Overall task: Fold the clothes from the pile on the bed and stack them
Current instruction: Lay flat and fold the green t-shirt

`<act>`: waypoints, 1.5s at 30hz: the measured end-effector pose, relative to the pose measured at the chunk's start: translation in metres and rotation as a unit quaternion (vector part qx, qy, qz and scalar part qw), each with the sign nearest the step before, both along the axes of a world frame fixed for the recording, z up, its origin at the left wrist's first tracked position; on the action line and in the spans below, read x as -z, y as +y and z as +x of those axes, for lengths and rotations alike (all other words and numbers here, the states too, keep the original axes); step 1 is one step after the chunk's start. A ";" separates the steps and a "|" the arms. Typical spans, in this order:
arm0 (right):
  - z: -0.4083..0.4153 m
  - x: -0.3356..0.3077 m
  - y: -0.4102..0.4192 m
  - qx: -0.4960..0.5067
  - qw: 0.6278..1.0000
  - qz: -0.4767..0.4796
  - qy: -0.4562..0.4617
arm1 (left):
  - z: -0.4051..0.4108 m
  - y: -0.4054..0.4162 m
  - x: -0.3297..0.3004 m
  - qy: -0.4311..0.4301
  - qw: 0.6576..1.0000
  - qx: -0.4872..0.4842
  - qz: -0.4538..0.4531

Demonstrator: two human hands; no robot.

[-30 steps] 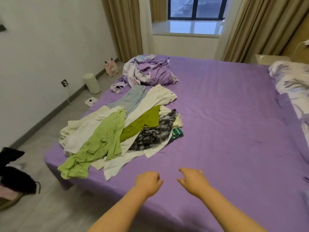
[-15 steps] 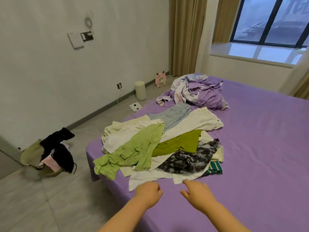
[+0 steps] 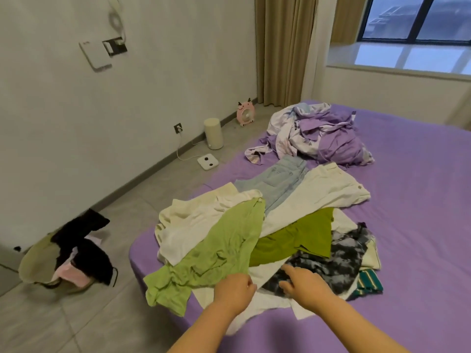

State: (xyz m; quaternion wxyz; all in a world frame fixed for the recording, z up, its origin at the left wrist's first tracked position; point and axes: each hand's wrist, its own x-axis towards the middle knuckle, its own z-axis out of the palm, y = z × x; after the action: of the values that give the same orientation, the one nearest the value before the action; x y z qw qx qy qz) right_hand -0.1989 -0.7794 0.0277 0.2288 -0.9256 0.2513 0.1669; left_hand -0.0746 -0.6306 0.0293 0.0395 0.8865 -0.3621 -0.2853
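Observation:
A loose pile of clothes lies on the near left part of the purple bed [image 3: 413, 225]. On top are a light green garment [image 3: 224, 250], an olive green top [image 3: 298, 238] and a black-and-white mottled garment [image 3: 331, 261]. White trousers [image 3: 321, 194], pale blue jeans [image 3: 277, 182], cream pieces [image 3: 193, 220] and a teal striped item [image 3: 368, 281] lie among them. My left hand [image 3: 234, 293] hovers with curled fingers at the light green garment's near edge, with nothing visibly in it. My right hand [image 3: 303, 284] reaches onto the mottled garment, fingers extended.
A crumpled heap of purple and white bedding [image 3: 323, 133] sits farther up the bed. On the floor to the left are a basket with dark clothes [image 3: 76, 253], a cream cylinder [image 3: 213, 133], a pink fan [image 3: 245, 114] and a white scale [image 3: 208, 161].
The view has swung left and closer to the pile. Both hands moved forward from the bare sheet onto the near edge of the clothes.

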 end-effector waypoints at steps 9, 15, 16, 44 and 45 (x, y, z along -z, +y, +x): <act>0.123 0.046 -0.045 0.057 0.998 0.011 0.039 | 0.148 -0.065 0.040 0.046 0.998 0.028 0.026; 0.179 0.080 -0.072 0.088 0.996 0.020 0.025 | 0.208 -0.110 0.083 0.055 0.998 0.018 0.005; 0.186 0.087 -0.077 0.094 0.995 0.022 0.025 | 0.214 -0.119 0.092 0.057 0.998 0.018 0.000; 0.223 0.139 -0.102 0.465 0.844 0.177 -0.202 | 0.266 -0.142 0.144 0.106 0.936 -0.276 -0.193; 0.215 0.130 -0.106 0.461 0.842 0.169 -0.223 | 0.266 -0.139 0.133 0.100 0.933 -0.279 -0.204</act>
State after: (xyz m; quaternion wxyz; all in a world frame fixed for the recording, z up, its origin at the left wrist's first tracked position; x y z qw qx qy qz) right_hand 0.0165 -0.8856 -0.1022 0.4819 -0.6619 0.5594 -0.1291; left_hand 0.1918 -0.7694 -0.1042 0.3332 0.8919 -0.1443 -0.2697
